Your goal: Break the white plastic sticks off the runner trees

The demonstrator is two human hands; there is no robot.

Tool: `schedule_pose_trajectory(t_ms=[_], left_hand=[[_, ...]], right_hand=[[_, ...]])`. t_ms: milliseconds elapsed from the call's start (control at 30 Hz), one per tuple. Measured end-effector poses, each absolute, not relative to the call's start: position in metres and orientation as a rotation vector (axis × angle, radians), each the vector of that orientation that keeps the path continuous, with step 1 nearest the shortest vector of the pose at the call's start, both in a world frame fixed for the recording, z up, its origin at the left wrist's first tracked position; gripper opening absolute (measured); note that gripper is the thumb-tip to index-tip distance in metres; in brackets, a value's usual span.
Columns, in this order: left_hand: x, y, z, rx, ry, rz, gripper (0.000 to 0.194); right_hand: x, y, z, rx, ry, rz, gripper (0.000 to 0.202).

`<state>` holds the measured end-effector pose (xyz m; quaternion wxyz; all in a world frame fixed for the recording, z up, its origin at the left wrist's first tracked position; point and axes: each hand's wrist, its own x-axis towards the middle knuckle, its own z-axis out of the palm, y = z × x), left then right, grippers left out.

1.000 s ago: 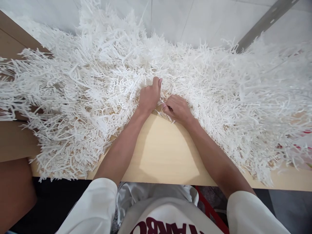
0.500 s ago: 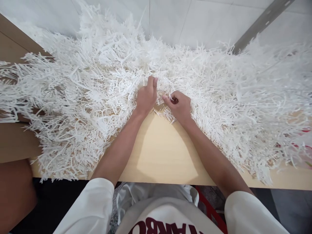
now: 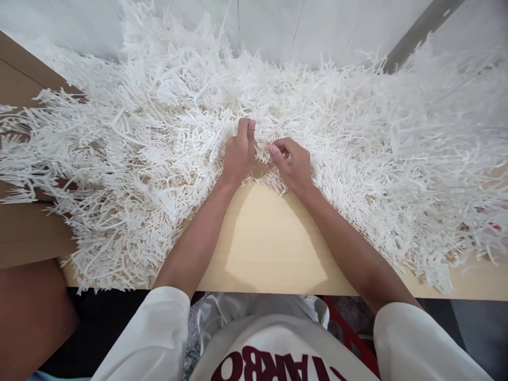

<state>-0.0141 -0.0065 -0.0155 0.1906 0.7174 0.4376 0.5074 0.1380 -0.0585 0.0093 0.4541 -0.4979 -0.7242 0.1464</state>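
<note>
A wide heap of white, spiky branching pieces (image 3: pixel 159 116) spreads across the light wooden table (image 3: pixel 273 238). At the heap's near middle edge, my left hand (image 3: pixel 239 151) is closed, thumb against forefinger, on white pieces among the bristles. Just to its right, my right hand (image 3: pixel 291 161) has its thumb and forefinger pinched together, the other fingers curled; what lies between the fingertips is too small to make out. A few thin white strands lie between the two hands.
At the left edge are brown cardboard (image 3: pixel 32 233) and another person's bare limb (image 3: pixel 34 312). A grey metal bar (image 3: pixel 420 34) slants at the back right, before a pale tiled surface. Something red shows under the heap at far right.
My right hand has risen slightly and its fingers have closed up from a wider curl. My left hand keeps nearly the same pose. The whole view has shifted a little.
</note>
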Motion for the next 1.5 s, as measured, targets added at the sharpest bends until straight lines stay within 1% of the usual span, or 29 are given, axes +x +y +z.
schedule_pose_trajectory(t_ms=[100, 200, 300, 367, 500, 600, 800, 933, 1033, 1167, 1267, 1367, 1500], left_hand=[[-0.011, -0.007, -0.012, 1.901, 1.427, 1.453, 0.045], [-0.010, -0.008, -0.010, 1.899, 1.383, 1.496, 0.044], [-0.011, -0.008, -0.010, 1.899, 1.307, 1.479, 0.043], [-0.011, -0.009, -0.010, 1.902, 1.271, 1.459, 0.042], [-0.012, -0.010, -0.010, 1.897, 1.240, 1.452, 0.043], [-0.013, -0.011, -0.010, 1.902, 1.239, 1.448, 0.045], [-0.013, -0.015, -0.009, 1.970, 1.287, 1.437, 0.048], [-0.012, -0.017, -0.006, 1.946, 1.292, 1.472, 0.047], [-0.012, -0.019, -0.001, 1.954, 1.327, 1.511, 0.043], [-0.011, -0.022, 0.005, 2.053, 1.325, 1.537, 0.037], [-0.012, -0.023, 0.005, 2.102, 1.262, 1.422, 0.035], [-0.012, -0.020, 0.002, 2.108, 1.159, 1.278, 0.040], [-0.009, -0.014, -0.003, 2.023, 1.073, 1.277, 0.041]], right_hand=[[0.138, -0.057, 0.006, -1.115, -1.946, 0.333, 0.037], [0.139, -0.056, 0.003, -1.108, -1.979, 0.246, 0.030], [0.140, -0.054, 0.004, -1.175, -1.798, 0.231, 0.029], [0.141, -0.053, 0.006, -1.208, -1.716, 0.309, 0.031], [0.140, -0.053, 0.008, -1.212, -1.757, 0.612, 0.034], [0.139, -0.054, 0.007, -1.213, -1.855, 0.691, 0.034], [0.140, -0.053, 0.006, -1.176, -1.936, 0.555, 0.019], [0.140, -0.052, 0.006, -1.198, -1.890, 0.495, 0.020], [0.140, -0.053, 0.004, -1.240, -1.753, 0.488, 0.017], [0.140, -0.054, 0.000, -1.255, -1.583, 0.452, 0.019], [0.141, -0.054, -0.004, -1.229, -1.570, 0.424, 0.020], [0.141, -0.054, -0.005, -1.196, -1.575, 0.401, 0.020], [0.141, -0.052, -0.001, -1.190, -1.554, 0.405, 0.018]])
